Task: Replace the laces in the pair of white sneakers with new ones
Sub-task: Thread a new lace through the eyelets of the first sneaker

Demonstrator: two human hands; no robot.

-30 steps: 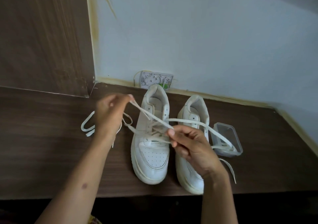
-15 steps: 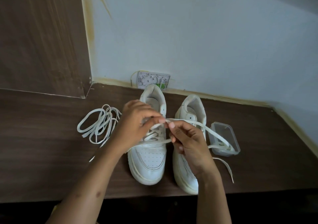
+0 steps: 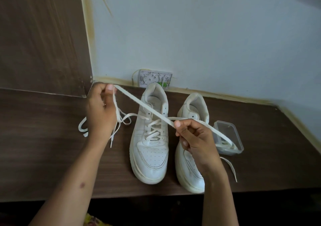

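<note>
Two white sneakers stand side by side on the dark wooden table (image 3: pixel 43 138), toes toward me. The left sneaker (image 3: pixel 150 145) has a lace crossed through its lower eyelets. The right sneaker (image 3: pixel 191 156) shows no lace and is partly hidden by my right hand. A long flat white lace (image 3: pixel 142 105) stretches taut between my hands above the left sneaker. My left hand (image 3: pixel 101 113) pinches it high at the back left, with loose lace loops hanging below. My right hand (image 3: pixel 194 138) pinches it over the right sneaker; from there it trails into a clear plastic box (image 3: pixel 227 137).
A white wall outlet (image 3: pixel 152 80) sits behind the left sneaker at the wall base. A wooden panel (image 3: pixel 41 38) rises at the back left. A loose lace end (image 3: pixel 231 168) lies right of the right sneaker. The table's front edge runs just below the toes.
My left hand moved from the middle of the left sneaker up and back to the left, drawing the lace out taut. My right hand stayed over the right sneaker.
</note>
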